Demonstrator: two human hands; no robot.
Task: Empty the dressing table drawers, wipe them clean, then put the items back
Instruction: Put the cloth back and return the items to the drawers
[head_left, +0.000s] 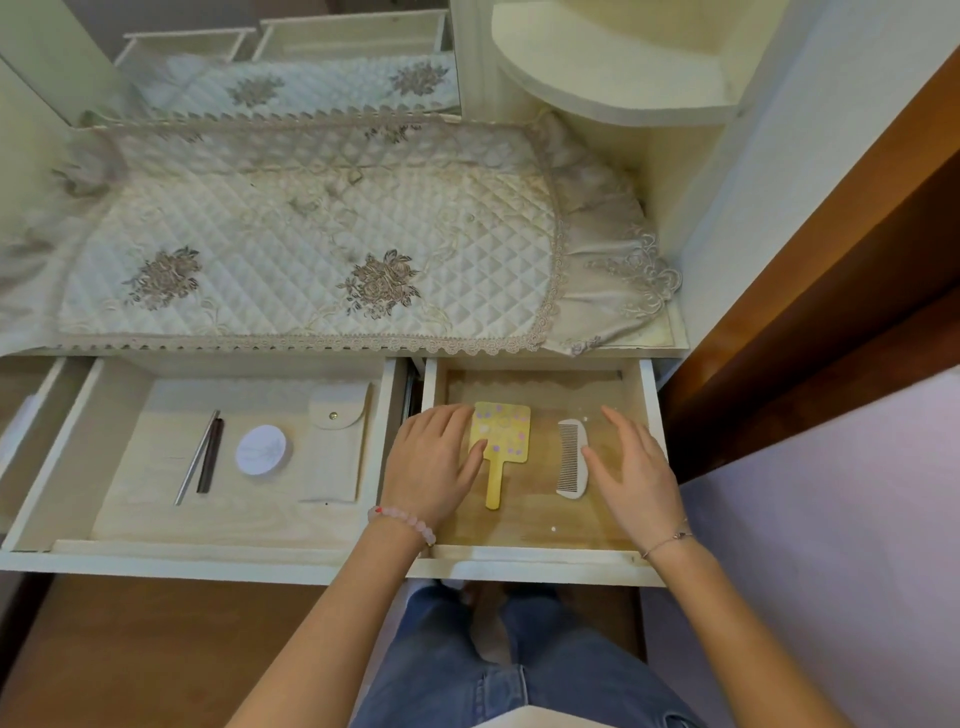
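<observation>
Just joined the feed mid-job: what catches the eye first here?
Two open drawers sit below a quilted, flower-embroidered cover. In the right drawer, the left hand touches a yellow hand mirror and the right hand is open beside a white comb. The left drawer holds a beige pouch.

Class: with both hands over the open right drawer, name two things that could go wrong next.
1. The left hand overlaps the yellow hand mirror; a hasty lift might drop it.
2. The white comb lies beside the right hand; a careless sweep could knock it aside.
</observation>
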